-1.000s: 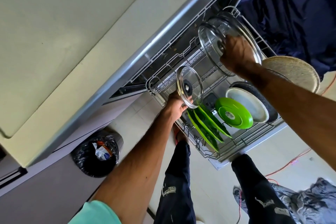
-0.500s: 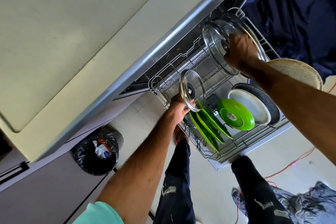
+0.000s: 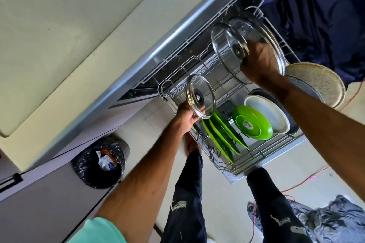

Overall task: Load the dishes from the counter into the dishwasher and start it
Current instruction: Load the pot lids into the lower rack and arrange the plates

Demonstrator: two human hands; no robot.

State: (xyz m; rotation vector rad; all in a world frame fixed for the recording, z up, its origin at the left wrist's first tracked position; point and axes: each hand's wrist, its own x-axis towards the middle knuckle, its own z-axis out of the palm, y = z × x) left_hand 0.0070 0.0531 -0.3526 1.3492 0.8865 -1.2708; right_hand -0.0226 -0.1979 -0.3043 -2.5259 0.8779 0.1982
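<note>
Hardly anything has moved in the last half second: both glass lids hold about the same spots over the rack, the big one perhaps a shade lower. At centre frame the left hand (image 3: pixel 187 116) pinches the bottom rim of the small glass lid (image 3: pixel 200 95), fingers curled under its edge. The lid stands upright, clear and round, with a dark knob showing through the middle, and its lower edge overlaps the tops of the green plates (image 3: pixel 223 136). In the upper right the right hand (image 3: pixel 258 63) grips the large glass lid (image 3: pixel 225 49) near its centre, fingers curled against the glass, the lid tilted on edge above the back of the wire dishwasher rack (image 3: pixel 217 163). The pulled-out rack is already filling up. Three flat green plates stand on edge in a row, and just right of them leans a glossy green bowl (image 3: pixel 251 122). Behind that comes a white plate (image 3: pixel 274 114), then a speckled beige round dish (image 3: pixel 320 83) at the far right. The pale counter (image 3: pixel 59 45) fills the upper left, and a bin with a black liner (image 3: pixel 100 165) holding wrappers sits on the floor at lower left
</note>
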